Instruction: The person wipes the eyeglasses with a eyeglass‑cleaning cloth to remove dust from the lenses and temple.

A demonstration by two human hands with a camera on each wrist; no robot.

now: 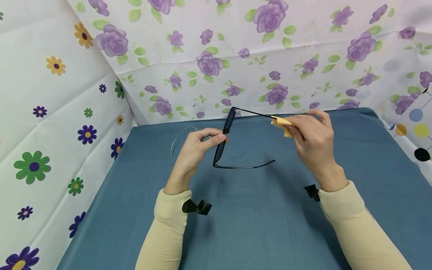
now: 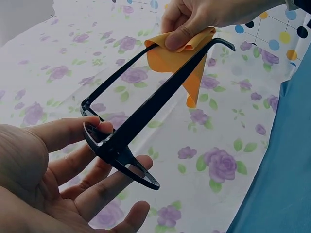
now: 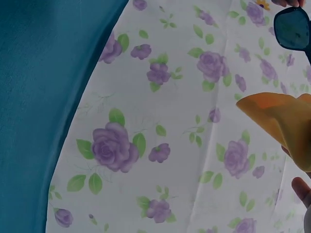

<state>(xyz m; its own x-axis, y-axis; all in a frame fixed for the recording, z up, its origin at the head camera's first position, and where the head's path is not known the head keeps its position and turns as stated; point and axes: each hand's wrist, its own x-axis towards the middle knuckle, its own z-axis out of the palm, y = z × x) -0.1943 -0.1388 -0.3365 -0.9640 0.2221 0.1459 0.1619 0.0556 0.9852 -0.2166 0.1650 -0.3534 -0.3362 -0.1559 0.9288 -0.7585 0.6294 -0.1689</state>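
Black sunglasses point(image 1: 219, 151) with dark lenses are held up over the table, both temples unfolded and reaching to the right. My left hand point(image 1: 197, 150) pinches them at the middle of the frame between thumb and fingers; its other fingers spread loosely in the left wrist view. With my right hand point(image 1: 315, 138) I pinch a yellow cloth point(image 2: 165, 60) around the end of the farther temple. The nearer temple point(image 1: 244, 167) hangs free. In the right wrist view, one lens point(image 3: 292, 30) and part of the cloth show at the right edge.
A thin, clear, curved object point(image 1: 177, 138) lies on the blue table cover point(image 1: 249, 225) behind my left hand; its kind is unclear. Flower-printed sheets point(image 1: 209, 86) stand at the back and left. A dark mount point(image 1: 197, 207) sits at my left cuff, another point(image 1: 312, 192) at my right.
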